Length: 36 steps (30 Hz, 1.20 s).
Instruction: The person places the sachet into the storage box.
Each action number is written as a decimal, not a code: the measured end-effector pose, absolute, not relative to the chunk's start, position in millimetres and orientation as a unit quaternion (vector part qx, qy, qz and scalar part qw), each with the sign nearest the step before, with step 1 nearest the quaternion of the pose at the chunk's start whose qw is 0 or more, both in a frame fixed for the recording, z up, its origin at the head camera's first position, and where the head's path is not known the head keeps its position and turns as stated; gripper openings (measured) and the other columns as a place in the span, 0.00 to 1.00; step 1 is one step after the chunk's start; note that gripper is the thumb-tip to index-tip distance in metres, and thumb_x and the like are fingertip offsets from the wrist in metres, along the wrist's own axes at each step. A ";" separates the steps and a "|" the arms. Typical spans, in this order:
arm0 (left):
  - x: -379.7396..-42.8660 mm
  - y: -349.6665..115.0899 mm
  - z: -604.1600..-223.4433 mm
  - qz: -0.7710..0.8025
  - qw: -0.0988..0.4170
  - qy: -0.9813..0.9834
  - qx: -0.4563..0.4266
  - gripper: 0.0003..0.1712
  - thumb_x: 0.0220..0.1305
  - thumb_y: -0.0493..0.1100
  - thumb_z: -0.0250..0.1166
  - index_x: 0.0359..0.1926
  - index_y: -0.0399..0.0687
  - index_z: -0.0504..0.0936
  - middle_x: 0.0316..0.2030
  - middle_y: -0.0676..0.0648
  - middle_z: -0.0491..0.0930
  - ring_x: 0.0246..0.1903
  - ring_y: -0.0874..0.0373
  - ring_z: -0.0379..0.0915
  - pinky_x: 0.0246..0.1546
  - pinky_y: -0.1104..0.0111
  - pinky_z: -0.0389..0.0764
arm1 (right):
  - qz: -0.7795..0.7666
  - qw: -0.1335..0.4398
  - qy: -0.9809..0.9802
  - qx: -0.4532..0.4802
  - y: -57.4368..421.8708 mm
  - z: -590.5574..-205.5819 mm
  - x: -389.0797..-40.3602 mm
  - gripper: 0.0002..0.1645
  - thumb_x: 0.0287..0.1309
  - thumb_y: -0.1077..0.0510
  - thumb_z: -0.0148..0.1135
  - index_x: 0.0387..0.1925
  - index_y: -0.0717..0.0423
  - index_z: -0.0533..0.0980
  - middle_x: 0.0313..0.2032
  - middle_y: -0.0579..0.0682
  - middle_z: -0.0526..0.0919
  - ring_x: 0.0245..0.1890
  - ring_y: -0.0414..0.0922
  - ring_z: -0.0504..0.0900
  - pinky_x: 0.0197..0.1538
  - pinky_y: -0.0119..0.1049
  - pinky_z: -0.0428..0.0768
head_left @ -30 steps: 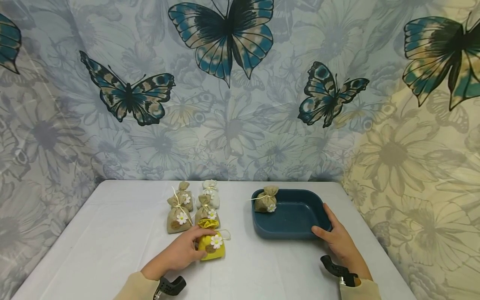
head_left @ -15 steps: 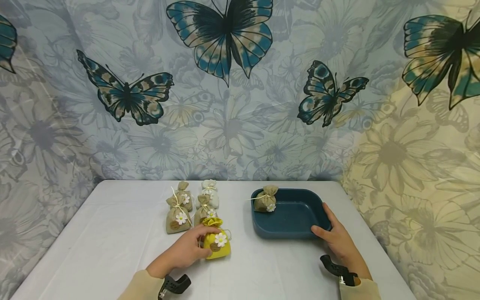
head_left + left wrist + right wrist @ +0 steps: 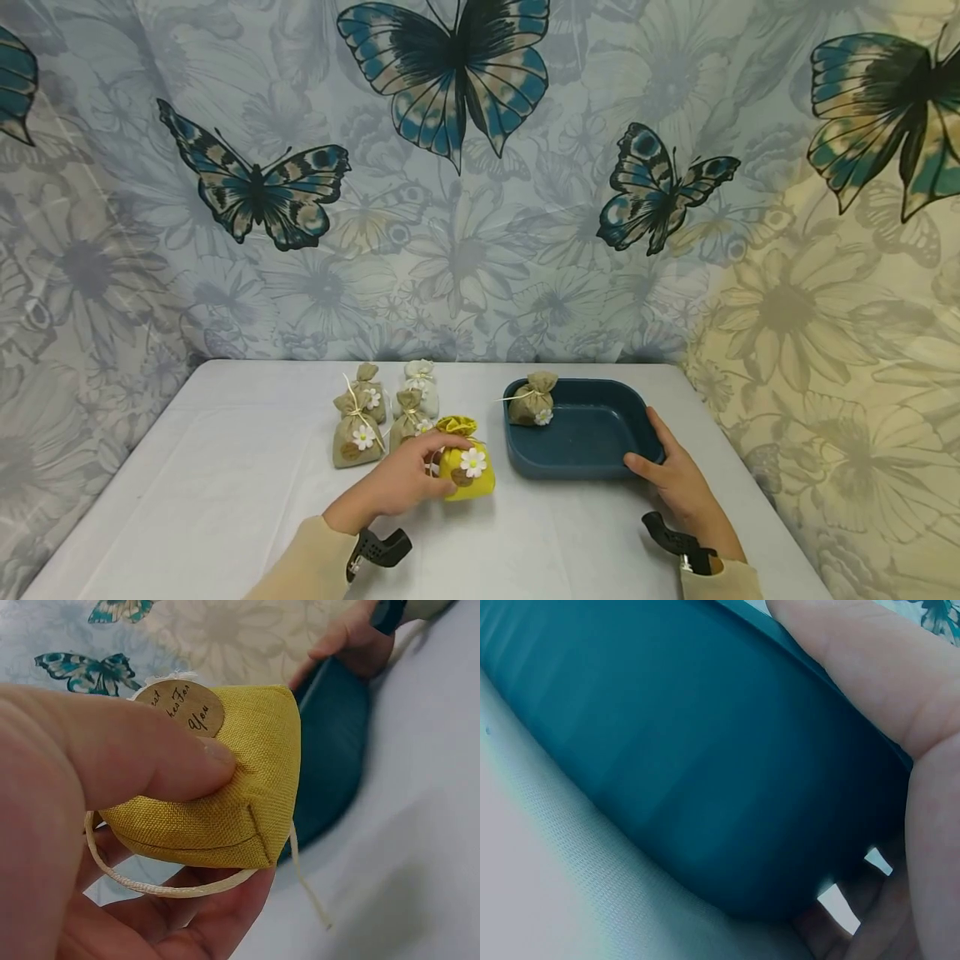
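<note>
My left hand (image 3: 408, 477) pinches a small yellow drawstring pouch (image 3: 477, 482) between thumb and fingers, just left of the dark blue tray. In the left wrist view the pouch (image 3: 225, 776) shows a round wooden tag with writing and a loose pale cord. My right hand (image 3: 678, 479) grips the near right corner of the rectangular tray (image 3: 570, 467), thumb over the rim and fingers along the outer side. The tray's outer wall (image 3: 682, 750) fills much of the right wrist view. One tan pouch (image 3: 531, 402) with a white flower sits inside the tray's left end.
Left of centre stand several more pouches: a tan pouch (image 3: 357, 437) in front, another tan pouch (image 3: 405, 421) beside it, and a white pouch (image 3: 426, 396) behind. A white cloth covers the table (image 3: 187, 483). A butterfly-print backdrop (image 3: 465, 275) rises behind it.
The left hand has carried the yellow pouch rightward and slightly up, away from the tan pouches and closer to the tray. The right hand and the tray have stayed put.
</note>
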State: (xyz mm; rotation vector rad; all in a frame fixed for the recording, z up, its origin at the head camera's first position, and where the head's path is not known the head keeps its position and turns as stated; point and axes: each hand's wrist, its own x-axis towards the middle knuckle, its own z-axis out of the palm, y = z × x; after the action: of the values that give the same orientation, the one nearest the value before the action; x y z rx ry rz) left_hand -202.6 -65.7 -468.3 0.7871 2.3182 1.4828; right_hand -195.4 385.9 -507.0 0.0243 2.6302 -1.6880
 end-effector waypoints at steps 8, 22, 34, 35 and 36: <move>-211.2 -42.4 -435.8 0.522 0.122 0.786 0.308 0.31 0.58 0.36 0.72 0.62 0.60 0.79 0.55 0.53 0.75 0.41 0.52 0.71 0.37 0.62 0.79 | -0.537 0.010 0.844 0.007 384.8 -503.6 -194.5 0.61 0.63 0.54 0.69 0.80 0.37 0.36 0.77 0.57 0.34 0.74 0.63 0.34 0.67 0.68 0.41; -230.8 1.4 -397.1 0.532 0.137 0.766 0.333 0.30 0.59 0.38 0.72 0.62 0.62 0.79 0.54 0.56 0.73 0.40 0.53 0.69 0.37 0.64 0.77 | -0.539 0.012 0.842 0.008 385.4 -506.2 -196.6 0.61 0.63 0.55 0.69 0.80 0.35 0.36 0.77 0.57 0.34 0.74 0.63 0.34 0.68 0.68 0.42; -245.3 43.3 -394.8 0.581 0.161 0.732 0.316 0.32 0.57 0.33 0.71 0.61 0.63 0.80 0.53 0.55 0.73 0.43 0.54 0.74 0.41 0.65 0.80 | -0.533 0.014 0.846 0.018 383.8 -506.0 -194.8 0.63 0.61 0.52 0.71 0.80 0.38 0.35 0.77 0.57 0.34 0.74 0.64 0.35 0.67 0.68 0.42; -247.1 46.5 -396.7 0.587 0.164 0.728 0.314 0.32 0.57 0.32 0.71 0.61 0.62 0.80 0.54 0.55 0.73 0.43 0.54 0.74 0.41 0.65 0.81 | -0.532 0.012 0.847 0.017 384.0 -505.7 -195.1 0.63 0.61 0.52 0.71 0.80 0.38 0.36 0.77 0.57 0.35 0.74 0.64 0.35 0.67 0.69 0.43; -248.9 49.5 -398.9 0.593 0.166 0.724 0.310 0.32 0.56 0.31 0.71 0.60 0.62 0.80 0.54 0.55 0.73 0.43 0.54 0.74 0.41 0.65 0.81 | -0.531 0.011 0.847 0.015 384.4 -505.4 -195.6 0.62 0.61 0.53 0.70 0.80 0.38 0.36 0.77 0.57 0.35 0.74 0.64 0.35 0.67 0.69 0.43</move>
State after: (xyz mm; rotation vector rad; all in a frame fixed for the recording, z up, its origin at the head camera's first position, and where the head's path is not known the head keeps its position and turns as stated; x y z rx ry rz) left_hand -248.9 49.5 -398.9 0.8841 2.0635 1.6884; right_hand -195.6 384.4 -505.4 0.0480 2.6432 -1.6580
